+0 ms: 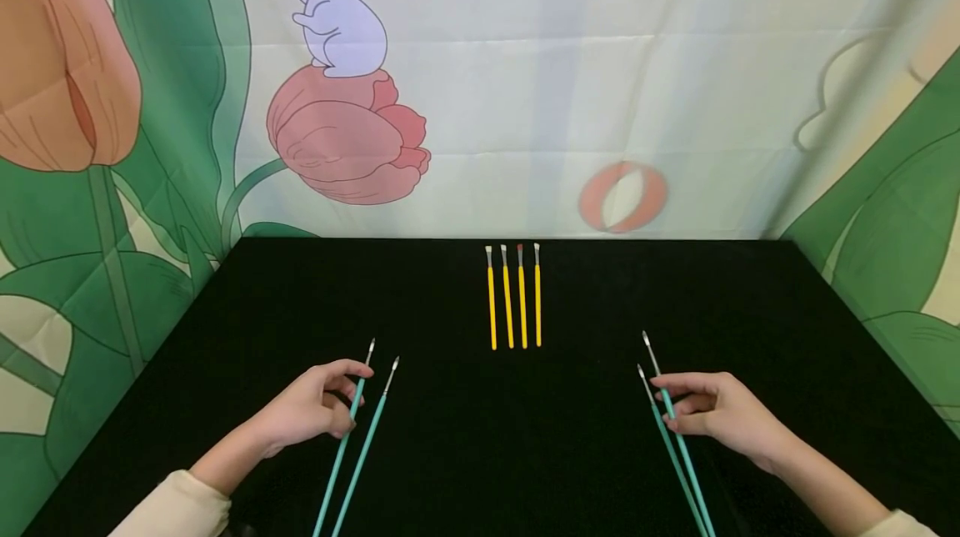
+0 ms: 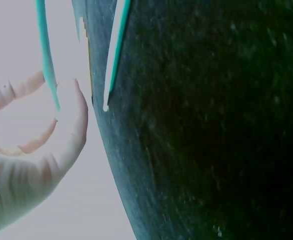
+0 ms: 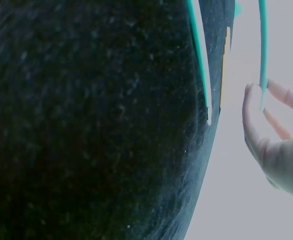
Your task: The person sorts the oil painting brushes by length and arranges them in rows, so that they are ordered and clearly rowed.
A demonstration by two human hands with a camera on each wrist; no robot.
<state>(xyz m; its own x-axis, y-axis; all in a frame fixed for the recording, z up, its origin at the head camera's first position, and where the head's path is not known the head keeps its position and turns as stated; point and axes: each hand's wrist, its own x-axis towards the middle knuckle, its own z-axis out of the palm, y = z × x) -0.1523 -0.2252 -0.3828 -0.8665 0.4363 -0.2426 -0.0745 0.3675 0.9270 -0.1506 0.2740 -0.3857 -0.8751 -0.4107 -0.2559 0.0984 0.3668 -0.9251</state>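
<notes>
Between thumb and fingers, my left hand (image 1: 318, 404) pinches a teal-handled paintbrush (image 1: 333, 470), bristles pointing away from me. Just right of it, a second teal paintbrush (image 1: 363, 455) lies on the black table. My right hand (image 1: 723, 416) pinches another teal paintbrush (image 1: 690, 466), also bristles forward. Close to its left is one more teal paintbrush (image 1: 669, 445) on the table. Both wrist views show the pinched brushes, left (image 2: 45, 45) and right (image 3: 263, 45), raised off the surface. The lower handle ends run past the head view's bottom edge.
Several yellow-handled paintbrushes (image 1: 522, 303) lie side by side near the back middle of the black table (image 1: 510, 437), one with red bristles. Behind the table's far edge hangs a printed cloth (image 1: 510, 103) with flowers and a white animal.
</notes>
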